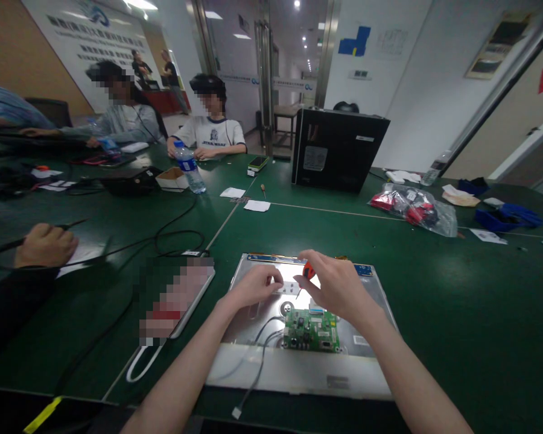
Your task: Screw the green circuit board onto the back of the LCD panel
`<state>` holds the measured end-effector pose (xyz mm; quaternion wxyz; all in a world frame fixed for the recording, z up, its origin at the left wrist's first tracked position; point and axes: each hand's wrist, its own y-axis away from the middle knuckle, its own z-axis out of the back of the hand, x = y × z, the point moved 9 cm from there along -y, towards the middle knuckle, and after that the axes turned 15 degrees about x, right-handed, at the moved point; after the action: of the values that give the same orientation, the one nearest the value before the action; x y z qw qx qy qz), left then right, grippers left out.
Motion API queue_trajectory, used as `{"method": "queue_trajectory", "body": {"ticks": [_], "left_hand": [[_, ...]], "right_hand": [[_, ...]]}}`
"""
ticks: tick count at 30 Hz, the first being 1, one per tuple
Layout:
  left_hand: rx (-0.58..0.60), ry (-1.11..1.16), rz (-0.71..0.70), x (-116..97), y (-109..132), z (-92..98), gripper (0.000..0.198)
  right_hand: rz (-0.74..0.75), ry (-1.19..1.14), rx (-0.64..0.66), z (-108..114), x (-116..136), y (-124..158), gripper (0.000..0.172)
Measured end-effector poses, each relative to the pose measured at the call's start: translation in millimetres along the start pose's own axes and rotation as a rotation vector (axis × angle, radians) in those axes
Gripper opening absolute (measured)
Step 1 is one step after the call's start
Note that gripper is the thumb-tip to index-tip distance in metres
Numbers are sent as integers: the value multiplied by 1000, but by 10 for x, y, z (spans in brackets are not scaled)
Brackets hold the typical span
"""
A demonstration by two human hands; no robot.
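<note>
A flat display panel (298,375) lies metal back up on the green table in front of me. A green circuit board (311,331) sits on its lower middle, with dark cables (261,366) running off the near edge to a white plug. My right hand (337,286) grips a red and black screwdriver (308,270) above the panel, its thin shaft slanting down. Over the panel's left half, my left hand (257,284) has its fingers curled together. Whatever they may hold cannot be made out. A small perforated plate (286,288) shows between my hands.
A phone-like device with a white strap (141,364) lies left of the panel. Another person's hand (46,246) holds a dark cable farther left. Beyond are a water bottle (190,167), a black case (339,150), a plastic bag (419,208) and blue gloves (518,216). People sit across the table.
</note>
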<state>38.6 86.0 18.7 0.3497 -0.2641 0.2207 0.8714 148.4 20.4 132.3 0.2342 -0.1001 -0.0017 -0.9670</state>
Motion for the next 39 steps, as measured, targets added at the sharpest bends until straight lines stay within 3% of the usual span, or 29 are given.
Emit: {"method": "queue_trajectory", "body": {"ticks": [2,4,10,21,27,29,34,39], "left_hand": [[-104,-49,75,93,20,112,12],[-133,-77,115,140,25,142,13],[20,-169,83,-25,-4,-43,16],[43,-226,83,-175,-70,-136,13],[-16,-185,113,-265,249,-103,15],[-97,-48,88,-300,410,-124,14],[-186,184,113,-312,692,-388,15],[-261,235,140,-346,819,-558,17]], "right_hand": [[-38,-6,-23,64,-89,33,25],[-70,-22,-49,127,-176,72,25],[-102,-43,-99,220,-299,168,23],[-189,-129,-114,98,-558,559,22],[-272,-365,-243,-91,-817,980,25],[-288,-443,-261,-217,-878,1102,27],[-329,-527,-326,-436,-911,1338,30],[-330,-573,-365,-502,-811,1439,29]]}}
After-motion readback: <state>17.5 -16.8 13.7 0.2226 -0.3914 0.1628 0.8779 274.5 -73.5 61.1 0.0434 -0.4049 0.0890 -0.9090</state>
